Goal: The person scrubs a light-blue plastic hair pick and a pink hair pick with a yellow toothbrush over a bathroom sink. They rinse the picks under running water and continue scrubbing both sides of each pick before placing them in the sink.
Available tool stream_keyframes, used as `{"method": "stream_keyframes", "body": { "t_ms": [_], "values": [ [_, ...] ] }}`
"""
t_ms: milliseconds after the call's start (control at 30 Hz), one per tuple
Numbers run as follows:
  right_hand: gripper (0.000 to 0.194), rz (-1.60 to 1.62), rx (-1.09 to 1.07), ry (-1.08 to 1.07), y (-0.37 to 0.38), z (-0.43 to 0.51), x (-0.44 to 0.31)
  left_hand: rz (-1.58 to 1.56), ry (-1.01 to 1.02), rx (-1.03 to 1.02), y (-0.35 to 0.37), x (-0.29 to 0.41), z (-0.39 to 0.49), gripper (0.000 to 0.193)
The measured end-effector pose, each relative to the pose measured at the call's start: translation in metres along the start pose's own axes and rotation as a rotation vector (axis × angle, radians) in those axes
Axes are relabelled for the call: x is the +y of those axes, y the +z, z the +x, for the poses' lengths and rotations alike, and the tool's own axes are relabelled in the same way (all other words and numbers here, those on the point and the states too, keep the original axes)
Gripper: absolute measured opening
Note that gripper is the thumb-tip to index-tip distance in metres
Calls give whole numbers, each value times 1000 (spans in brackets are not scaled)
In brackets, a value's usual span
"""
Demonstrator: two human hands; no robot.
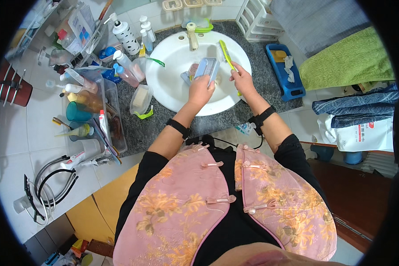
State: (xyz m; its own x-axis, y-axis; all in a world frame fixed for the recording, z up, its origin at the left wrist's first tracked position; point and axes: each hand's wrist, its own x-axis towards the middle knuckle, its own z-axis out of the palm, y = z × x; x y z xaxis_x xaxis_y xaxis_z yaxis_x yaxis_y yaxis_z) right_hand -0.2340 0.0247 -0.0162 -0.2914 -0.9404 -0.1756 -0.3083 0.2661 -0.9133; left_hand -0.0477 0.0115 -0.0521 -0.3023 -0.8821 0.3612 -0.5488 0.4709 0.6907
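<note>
My left hand (201,90) grips the near end of a pale blue-grey plastic tray (206,69), probably a soap dish, tilted above the white oval sink (163,89). In my right hand (242,79) is a lime-green long-handled scrub brush (225,53), its white bristles facing left towards the sink. The brush is apart from the tray. Below and left of the tray, a pink piece (193,69) and another blue-grey piece (185,78) lie in the basin, partly hidden. The cream faucet (192,40) stands at the sink's back edge.
Pump bottles (124,35) and a soap box (141,96) crowd the counter's left side, beside a clear bin (119,116) of toiletries. To the right sit a blue tray (287,74) and a white drawer unit (261,23). A green towel (349,61) hangs at far right.
</note>
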Motion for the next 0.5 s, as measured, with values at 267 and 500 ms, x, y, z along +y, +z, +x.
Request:
{"method": "stream_keyframes", "body": {
  "t_ms": [267, 500],
  "values": [
    [71, 584, -1, 180, 15, -4, -3, 262, 421, -87, -5, 37, 4, 13],
    [59, 596, -60, 135, 3, -3, -1, -69, 355, 219, -37, 10, -4, 21]
  ]
}}
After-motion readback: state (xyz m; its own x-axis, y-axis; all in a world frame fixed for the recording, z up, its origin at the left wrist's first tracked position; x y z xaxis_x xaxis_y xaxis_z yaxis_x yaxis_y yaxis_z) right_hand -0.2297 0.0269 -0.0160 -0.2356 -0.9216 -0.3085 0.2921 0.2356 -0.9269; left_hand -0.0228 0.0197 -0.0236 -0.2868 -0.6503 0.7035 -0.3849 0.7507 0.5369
